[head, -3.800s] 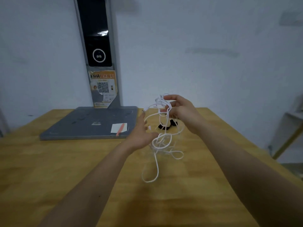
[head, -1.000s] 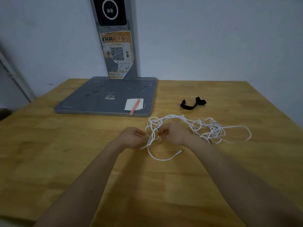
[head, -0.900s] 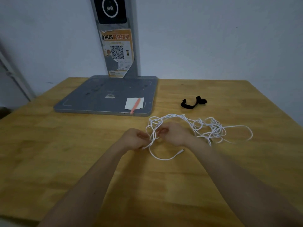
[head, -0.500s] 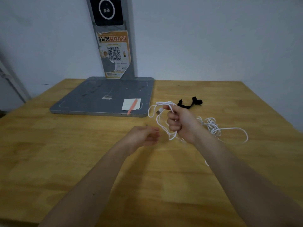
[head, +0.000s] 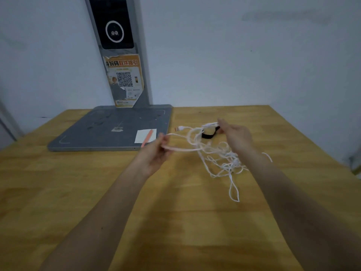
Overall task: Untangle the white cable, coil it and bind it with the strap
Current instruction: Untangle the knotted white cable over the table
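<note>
Hanging in a tangle above the wooden surface [head: 78,192], the white cable [head: 218,153] is stretched between both hands. The left hand [head: 154,151] pinches one strand; the right hand [head: 237,136] grips the bundle. The black strap [head: 208,135] lies behind the cable.

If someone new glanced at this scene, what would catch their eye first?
A tangled white cable held up between the left hand and right hand, mid-table. Behind it lies a black strap, and a grey stand with a QR sticker stands at the back left.
</note>
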